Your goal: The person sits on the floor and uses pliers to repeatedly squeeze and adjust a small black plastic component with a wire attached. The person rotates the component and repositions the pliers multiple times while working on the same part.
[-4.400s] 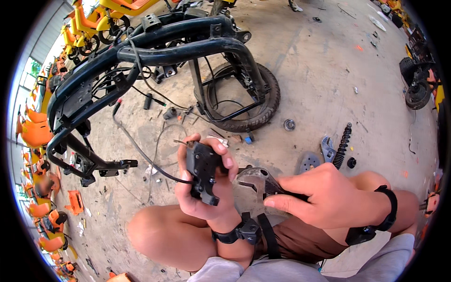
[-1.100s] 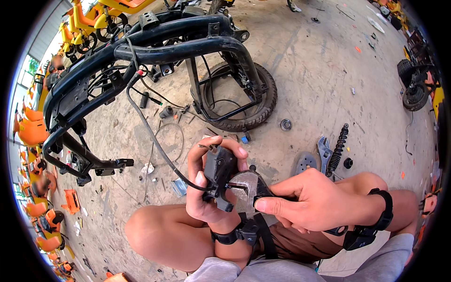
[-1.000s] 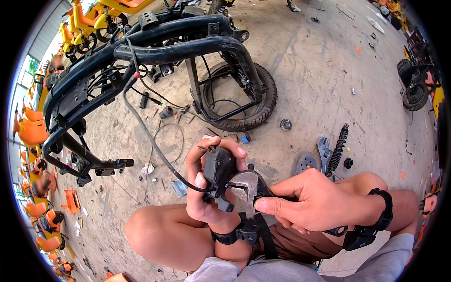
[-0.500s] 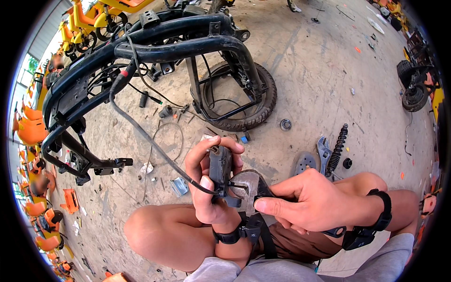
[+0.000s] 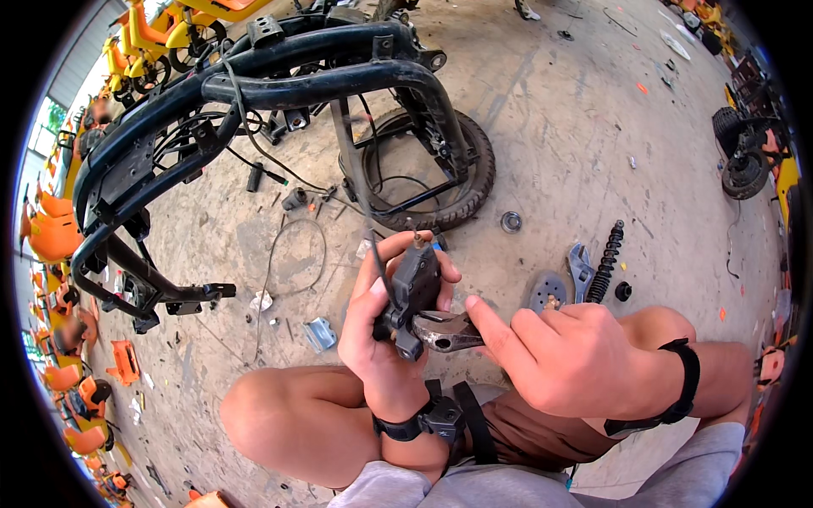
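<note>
One wrench (image 5: 447, 334) turned, within grip of right hand (image 5: 559, 356), left hand (image 5: 371, 340) pinching one black part (image 5: 417, 284)

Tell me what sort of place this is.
Probably a scooter repair or dismantling workshop: there is a stripped black frame, a shock absorber lying beside an adjustable wrench on the floor, and yellow and orange scooters lined up along the left.

In front of you, the stained floor (image 5: 559, 152) carries a tyre (image 5: 485, 165) and a looped cable (image 5: 324, 252). To your right, a wrench (image 5: 580, 269) lies just beside a spring (image 5: 607, 261), near a black cap (image 5: 623, 291); to your left, an orange piece (image 5: 124, 363) and a bluish bracket (image 5: 321, 334).
</note>
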A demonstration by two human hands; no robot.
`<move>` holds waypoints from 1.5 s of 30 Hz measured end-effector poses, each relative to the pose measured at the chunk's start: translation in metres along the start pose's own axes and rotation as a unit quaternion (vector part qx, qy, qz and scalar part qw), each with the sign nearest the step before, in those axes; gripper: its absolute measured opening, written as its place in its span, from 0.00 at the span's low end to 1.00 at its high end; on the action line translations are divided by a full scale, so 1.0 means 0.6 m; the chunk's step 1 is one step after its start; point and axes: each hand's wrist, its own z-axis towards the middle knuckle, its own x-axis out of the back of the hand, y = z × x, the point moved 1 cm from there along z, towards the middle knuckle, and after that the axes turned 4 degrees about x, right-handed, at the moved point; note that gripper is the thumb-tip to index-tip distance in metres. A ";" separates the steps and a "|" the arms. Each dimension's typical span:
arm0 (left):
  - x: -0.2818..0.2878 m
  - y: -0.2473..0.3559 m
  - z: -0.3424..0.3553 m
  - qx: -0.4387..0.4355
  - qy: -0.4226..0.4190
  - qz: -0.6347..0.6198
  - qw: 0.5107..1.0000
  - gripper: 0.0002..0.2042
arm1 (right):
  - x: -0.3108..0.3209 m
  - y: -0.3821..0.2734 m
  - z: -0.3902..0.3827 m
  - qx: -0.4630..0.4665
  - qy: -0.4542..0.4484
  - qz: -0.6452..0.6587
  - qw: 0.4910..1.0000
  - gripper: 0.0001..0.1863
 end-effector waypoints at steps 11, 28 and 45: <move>0.004 0.003 -0.003 -0.130 -0.001 0.041 0.991 0.29 | 0.006 0.029 0.002 -0.245 -0.075 0.544 0.799 0.20; 0.002 -0.004 -0.003 -0.210 -0.030 0.127 0.969 0.29 | -0.002 0.011 0.014 -0.317 -0.129 0.637 0.691 0.22; 0.006 -0.009 0.006 -0.031 -0.024 -0.058 0.998 0.29 | -0.006 0.006 -0.005 -0.031 0.039 0.054 0.997 0.20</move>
